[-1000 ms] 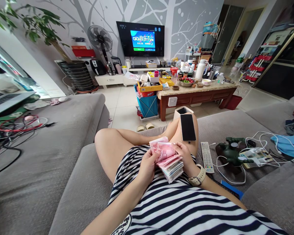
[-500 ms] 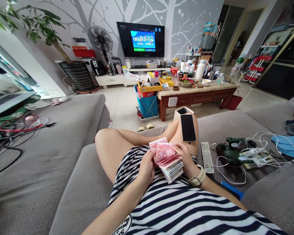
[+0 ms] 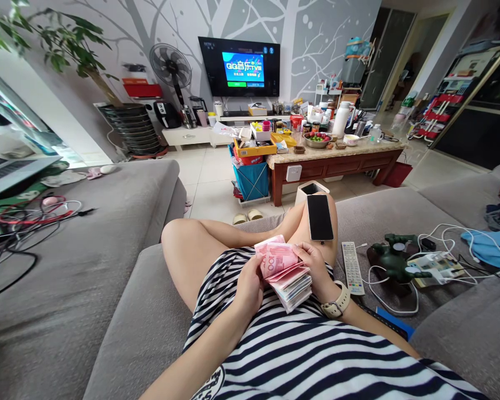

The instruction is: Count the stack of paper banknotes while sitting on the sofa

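A thick, folded stack of banknotes (image 3: 292, 286) rests over my lap, its edges fanned toward me. My left hand (image 3: 250, 280) is closed on the left side of the pink notes (image 3: 278, 258) at the top, thumb lying on them. On the other side, my right hand (image 3: 312, 264) grips the stack and pinches the upper pink notes between thumb and fingers. A pale watch (image 3: 336, 300) is on my right wrist. Just beyond the notes, a phone (image 3: 320, 218) with a dark screen lies on my right leg.
On the grey sofa (image 3: 129, 311) to my right are a white remote control (image 3: 353, 268), a dark green device (image 3: 394, 260) and white cables. Black cables (image 3: 12, 244) and a laptop (image 3: 16, 172) lie at left. Ahead stands a crowded coffee table (image 3: 337, 158).
The top pink notes have shifted very slightly between my fingers. Both hands keep their hold, and everything around them stays in place.
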{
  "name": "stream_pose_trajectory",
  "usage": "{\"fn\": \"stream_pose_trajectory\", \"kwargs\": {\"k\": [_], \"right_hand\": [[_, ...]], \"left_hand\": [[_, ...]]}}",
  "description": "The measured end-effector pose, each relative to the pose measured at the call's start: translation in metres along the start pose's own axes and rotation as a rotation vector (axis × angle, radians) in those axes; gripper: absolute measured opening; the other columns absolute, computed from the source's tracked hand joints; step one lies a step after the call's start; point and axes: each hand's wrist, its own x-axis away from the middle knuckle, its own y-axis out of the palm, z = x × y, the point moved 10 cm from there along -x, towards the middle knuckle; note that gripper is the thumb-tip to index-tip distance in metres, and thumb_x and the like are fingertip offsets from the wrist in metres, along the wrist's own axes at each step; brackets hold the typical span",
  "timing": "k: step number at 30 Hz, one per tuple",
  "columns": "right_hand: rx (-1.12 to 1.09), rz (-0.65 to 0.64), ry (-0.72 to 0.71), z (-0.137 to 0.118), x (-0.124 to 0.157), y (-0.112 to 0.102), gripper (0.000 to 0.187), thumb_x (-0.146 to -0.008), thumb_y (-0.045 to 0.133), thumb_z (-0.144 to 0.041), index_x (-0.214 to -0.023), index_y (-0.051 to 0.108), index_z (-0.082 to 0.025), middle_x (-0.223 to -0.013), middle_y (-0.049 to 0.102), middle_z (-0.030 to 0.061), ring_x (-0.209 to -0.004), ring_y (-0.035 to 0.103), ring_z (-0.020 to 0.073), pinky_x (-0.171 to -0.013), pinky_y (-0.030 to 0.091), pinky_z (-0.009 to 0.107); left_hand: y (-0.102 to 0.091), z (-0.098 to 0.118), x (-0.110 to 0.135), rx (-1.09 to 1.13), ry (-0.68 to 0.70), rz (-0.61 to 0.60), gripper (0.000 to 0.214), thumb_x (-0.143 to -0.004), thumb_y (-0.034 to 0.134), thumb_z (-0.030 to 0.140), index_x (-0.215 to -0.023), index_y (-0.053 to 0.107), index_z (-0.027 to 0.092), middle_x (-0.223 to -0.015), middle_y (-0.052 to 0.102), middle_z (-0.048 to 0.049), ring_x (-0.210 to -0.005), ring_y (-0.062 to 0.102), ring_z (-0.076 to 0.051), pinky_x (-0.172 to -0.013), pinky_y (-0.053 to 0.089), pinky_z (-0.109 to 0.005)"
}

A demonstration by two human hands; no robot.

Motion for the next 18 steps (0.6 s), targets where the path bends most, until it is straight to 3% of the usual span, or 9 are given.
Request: {"fn": "stream_pose_trajectory", "kwargs": {"k": [7, 14, 18], "right_hand": [[0.006, 0.001, 0.015, 0.0034, -0.0002, -0.0012, 0.033, -0.071, 0.073, -0.044, -0.06, 0.055, -0.019, -0.058, 0.049, -0.0045, -0.054, 0.039, 0.0116, -0.052, 0.032, 0.025], [-0.009, 0.0, 0.013, 0.0032, -0.0002, -0.0022, 0.032, -0.071, 0.074, -0.043, -0.06, 0.055, -0.019, -0.058, 0.048, -0.0043, -0.054, 0.039, 0.0115, -0.052, 0.032, 0.025], [-0.036, 0.007, 0.03, 0.0039, 0.001, -0.0017, 0.031, -0.072, 0.074, -0.043, -0.063, 0.058, -0.018, -0.058, 0.051, -0.0036, -0.054, 0.041, 0.0116, -0.051, 0.033, 0.025]], "left_hand": [[0.0022, 0.0005, -0.0008, -0.018, 0.024, -0.047, 0.025, -0.074, 0.066, 0.031, -0.091, 0.072, 0.014, -0.081, 0.075, -0.0045, -0.069, 0.067, -0.018, -0.06, 0.051, -0.027], [-0.0007, -0.005, -0.0025, 0.007, -0.021, -0.031, 0.025, -0.074, 0.065, 0.03, -0.091, 0.071, 0.013, -0.084, 0.076, -0.0062, -0.073, 0.068, -0.019, -0.065, 0.054, -0.029], [-0.0001, -0.0028, -0.0014, -0.025, -0.011, -0.042, 0.027, -0.073, 0.066, 0.032, -0.092, 0.072, 0.014, -0.082, 0.075, -0.0051, -0.068, 0.067, -0.018, -0.059, 0.052, -0.028]]}}
